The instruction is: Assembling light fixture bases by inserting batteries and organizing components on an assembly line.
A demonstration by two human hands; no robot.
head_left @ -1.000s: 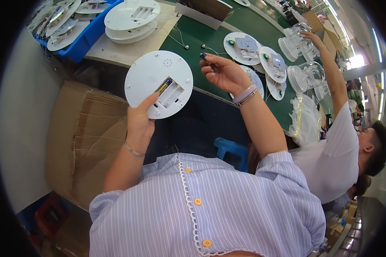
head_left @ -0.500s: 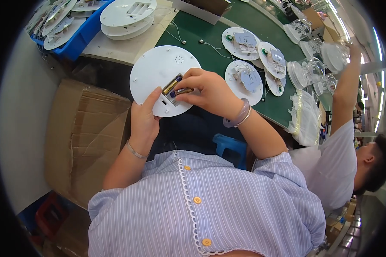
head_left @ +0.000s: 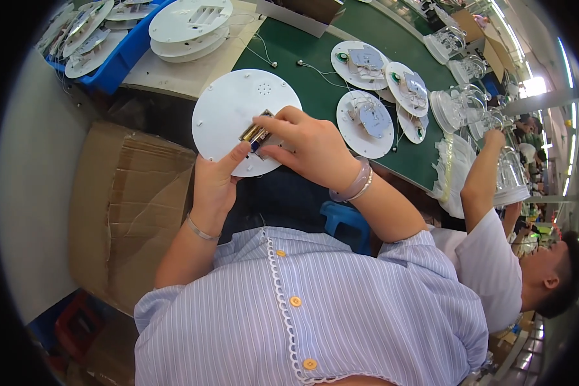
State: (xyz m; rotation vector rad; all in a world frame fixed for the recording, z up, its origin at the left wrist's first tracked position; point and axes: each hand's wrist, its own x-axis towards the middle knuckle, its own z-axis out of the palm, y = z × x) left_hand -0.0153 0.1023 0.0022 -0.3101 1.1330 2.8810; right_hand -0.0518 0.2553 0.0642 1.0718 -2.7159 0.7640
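A white round plate with small pegs and a cluster of small holes is tilted in front of me. My left hand grips its near left edge, thumb on the face beside the battery compartment. Gold and dark AA-type batteries show in that compartment. Over it, my right hand has its fingers bent, index finger and thumb on a battery at the compartment. The fingers partly hide the compartment, so how far that battery sits in cannot be seen.
Several white plates with circuit parts and wires lie on the green table. A blue bin and stacked plates stand at the far left. Clear domes are at right, near a co-worker. A cardboard box stands left.
My right fingers have brought the battery down into the compartment, and the index finger now lies across it. The co-worker's arm has come lower and nearer with a clear dome.
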